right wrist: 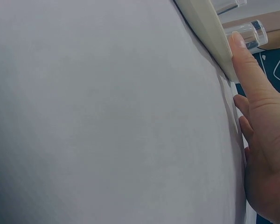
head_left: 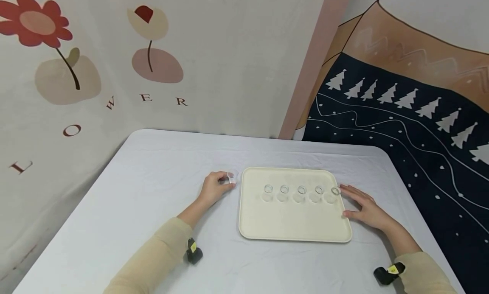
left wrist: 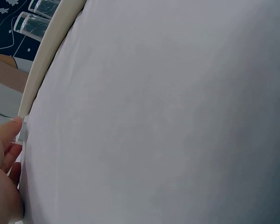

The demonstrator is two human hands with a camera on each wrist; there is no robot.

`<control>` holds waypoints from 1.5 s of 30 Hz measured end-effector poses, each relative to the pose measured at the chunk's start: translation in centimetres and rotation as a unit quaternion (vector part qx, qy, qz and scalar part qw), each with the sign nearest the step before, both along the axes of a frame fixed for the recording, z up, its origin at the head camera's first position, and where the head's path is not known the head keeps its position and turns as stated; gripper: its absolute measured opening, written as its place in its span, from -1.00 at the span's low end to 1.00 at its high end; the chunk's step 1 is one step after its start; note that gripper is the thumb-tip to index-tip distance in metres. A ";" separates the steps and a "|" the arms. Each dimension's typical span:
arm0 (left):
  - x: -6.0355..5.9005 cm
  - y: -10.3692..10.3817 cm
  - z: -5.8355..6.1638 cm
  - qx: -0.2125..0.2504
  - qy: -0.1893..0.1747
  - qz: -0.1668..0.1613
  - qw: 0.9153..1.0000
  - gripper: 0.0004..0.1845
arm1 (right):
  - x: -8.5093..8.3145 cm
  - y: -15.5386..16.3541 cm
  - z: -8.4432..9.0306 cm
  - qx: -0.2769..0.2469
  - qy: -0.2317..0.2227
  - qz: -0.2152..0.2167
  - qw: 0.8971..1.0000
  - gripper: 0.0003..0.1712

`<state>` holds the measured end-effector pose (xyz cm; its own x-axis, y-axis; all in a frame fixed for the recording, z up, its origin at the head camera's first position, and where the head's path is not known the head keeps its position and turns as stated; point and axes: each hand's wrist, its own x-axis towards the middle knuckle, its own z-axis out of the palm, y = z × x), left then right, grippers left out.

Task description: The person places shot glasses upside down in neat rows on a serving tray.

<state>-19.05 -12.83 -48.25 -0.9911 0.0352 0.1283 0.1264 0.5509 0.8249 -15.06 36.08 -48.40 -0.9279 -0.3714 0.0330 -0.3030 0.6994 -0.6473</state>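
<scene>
A cream rectangular tray [head_left: 292, 226] carries a row of several small clear cups [head_left: 301, 194], all upright. Just off the tray's left side, my left hand [head_left: 215, 188] pinches another small clear cup [head_left: 231, 177] between thumb and fingers. Only a sliver of that cup shows past the thumb [left wrist: 8, 130] in the left wrist view. At the tray's right edge lies my right hand [head_left: 364, 209], its fingers extended and its thumb at the rim. The fingertips are close beside the rightmost cup [head_left: 330, 196].
White cloth [head_left: 160, 166] covers the table under the tray. Behind it hangs a pale curtain with flower prints [head_left: 229, 73]. A dark blue cloth with white trees [head_left: 412, 149] hangs at the right. Each forearm wears a small black camera [head_left: 194, 252] near the sleeve cuff.
</scene>
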 end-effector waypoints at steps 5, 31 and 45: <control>0.1 -0.1 0.0 0.007 -0.006 0.004 1.000 -0.69 | 0.1 -0.1 0.1 0.000 0.002 0.001 1.000 -0.10; 0.9 -0.4 1.7 0.023 -0.014 -0.009 1.000 -0.73 | 0.0 -0.1 0.0 -0.005 0.012 0.008 1.000 -0.11; 1.9 -0.8 3.3 0.007 -0.003 -0.028 1.000 -0.72 | 0.1 -0.1 0.1 -0.004 0.007 0.005 1.000 -0.10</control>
<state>-17.19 -13.61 -44.92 -0.9884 0.0886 0.1237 0.1519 0.5313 0.8335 -14.99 35.96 -48.27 -0.9234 -0.3805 0.0497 -0.3196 0.6910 -0.6483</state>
